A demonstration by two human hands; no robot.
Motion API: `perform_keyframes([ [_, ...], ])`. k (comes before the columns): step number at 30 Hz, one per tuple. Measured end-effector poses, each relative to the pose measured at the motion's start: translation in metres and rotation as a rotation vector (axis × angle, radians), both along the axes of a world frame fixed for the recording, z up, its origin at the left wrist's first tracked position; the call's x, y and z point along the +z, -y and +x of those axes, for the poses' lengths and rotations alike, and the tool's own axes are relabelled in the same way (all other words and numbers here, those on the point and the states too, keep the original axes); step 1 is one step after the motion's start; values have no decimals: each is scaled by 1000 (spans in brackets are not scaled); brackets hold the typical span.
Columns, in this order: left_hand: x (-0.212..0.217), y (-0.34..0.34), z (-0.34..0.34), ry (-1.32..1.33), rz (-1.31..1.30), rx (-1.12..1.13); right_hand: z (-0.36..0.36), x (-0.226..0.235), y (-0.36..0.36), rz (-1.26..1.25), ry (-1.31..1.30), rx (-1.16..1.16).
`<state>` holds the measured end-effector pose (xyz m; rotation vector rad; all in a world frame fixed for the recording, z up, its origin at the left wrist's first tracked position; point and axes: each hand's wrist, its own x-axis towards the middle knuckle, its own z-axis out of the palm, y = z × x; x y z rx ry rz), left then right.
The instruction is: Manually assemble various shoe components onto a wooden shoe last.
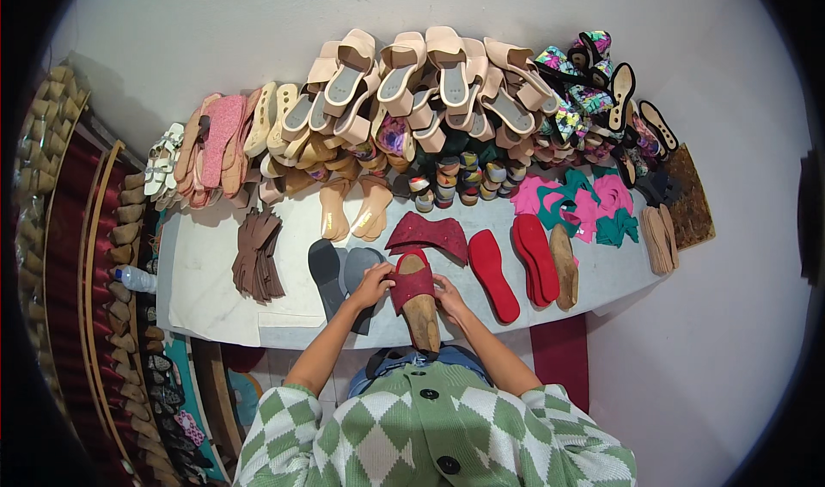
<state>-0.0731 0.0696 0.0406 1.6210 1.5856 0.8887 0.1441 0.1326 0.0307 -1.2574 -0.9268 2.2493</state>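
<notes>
A: Hands first, since we're asked: both are closed on the same piece. Our left hand (371, 282) grips the left edge of the dark red strap (412, 282), and our right hand (448, 296) grips its right edge.

B: And the strap sits where?

A: Wrapped over a wooden shoe last (420, 308) at the near edge of the white bench (206, 272), right in front of us. The last's tan heel end points back at us.

B: What do we see around it?

A: Grey insoles (339, 272) just left of our left hand, more dark red uppers (428, 233) just behind the last, and red soles (494, 274) to the right. Brown cut pieces (258, 255) lie farther left. Beige sandals (412, 83) are piled along the back wall.
</notes>
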Motion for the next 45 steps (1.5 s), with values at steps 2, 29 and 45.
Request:
perform_keyframes([
  [2,-3,2,-2,-39,63,10,-1,0,-1,62,14,47],
  [29,104,11,44,382,52,122,13,85,23,171,-404,-272],
  [45,157,-27,25,549,-17,-17,7,140,-20,199,-236,-250],
])
